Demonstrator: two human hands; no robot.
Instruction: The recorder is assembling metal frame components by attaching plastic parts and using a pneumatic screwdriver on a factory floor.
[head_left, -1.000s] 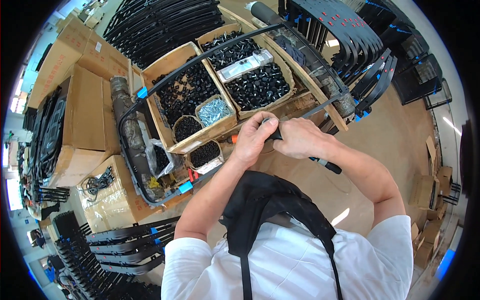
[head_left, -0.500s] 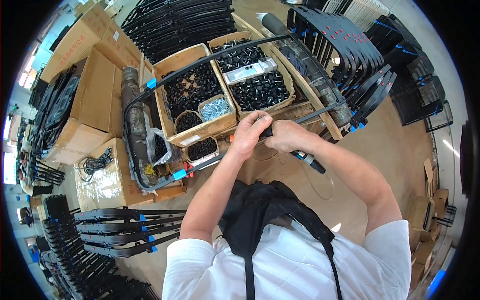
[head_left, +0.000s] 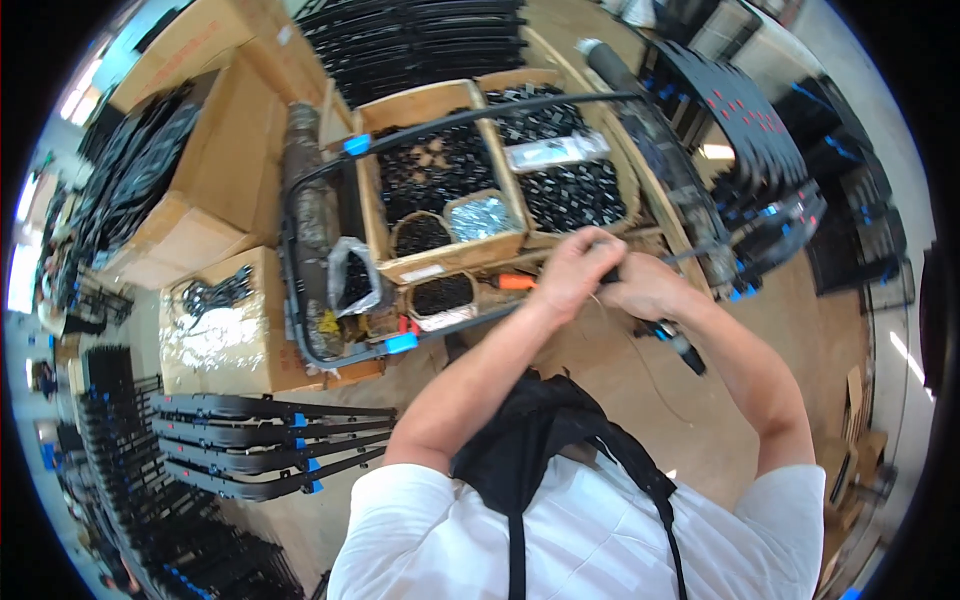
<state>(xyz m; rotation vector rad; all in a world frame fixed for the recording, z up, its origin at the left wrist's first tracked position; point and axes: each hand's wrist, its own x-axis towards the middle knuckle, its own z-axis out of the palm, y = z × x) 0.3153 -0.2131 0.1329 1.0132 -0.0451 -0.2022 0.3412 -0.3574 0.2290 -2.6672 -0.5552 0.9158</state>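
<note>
A black tubular frame [head_left: 300,270] with blue clips lies across the open wooden boxes in front of me. At its near right side my left hand [head_left: 578,272] is closed, thumb and fingers pinched together over something hidden. Right beside it, almost touching, my right hand [head_left: 645,287] is wrapped round a dark power screwdriver [head_left: 684,350], whose rear end sticks out below the wrist. A short black part shows between the two hands. Motion blur hides the fingertips. A thin cord [head_left: 640,365] hangs beneath.
Under the frame, wooden boxes [head_left: 455,265] hold black plastic parts [head_left: 570,195] and silvery screws [head_left: 480,218]. An orange-handled tool [head_left: 516,282] lies near my left wrist. Cardboard boxes [head_left: 215,330] stand at left. Stacked black frames [head_left: 240,440] surround the bench.
The view has shifted, so bench and frame appear farther right and slightly lower. Both hands stay together at the frame's near side, the right still round the screwdriver. More of the orange-handled tool shows.
</note>
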